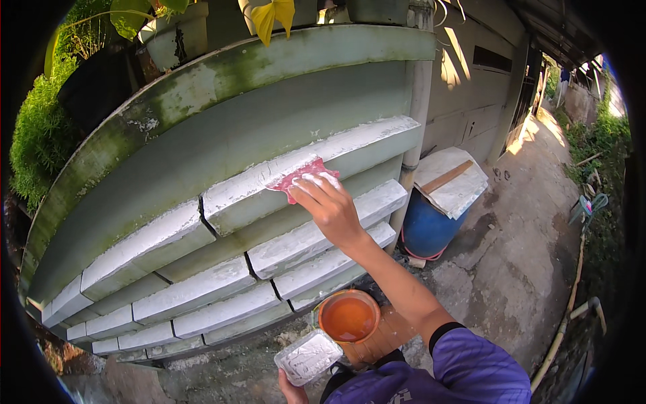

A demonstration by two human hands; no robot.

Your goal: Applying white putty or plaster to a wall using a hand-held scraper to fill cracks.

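My right hand [331,205] presses a pink flat scraper [301,176], smeared with white putty, against a raised white band of the green wall [222,135]. Putty covers the stepped horizontal bands [195,289] below it. My left hand [293,390], at the bottom edge, grips a small rectangular tray [308,357] filled with white putty. An orange pot [348,318] with orange liquid sits on the ground just right of the tray.
A blue barrel [425,229] with a white board on top stands at the wall's right end beside a pale pipe [416,128]. Potted plants [176,34] line the wall top. A concrete path [525,222] runs right, with pipes and greenery along it.
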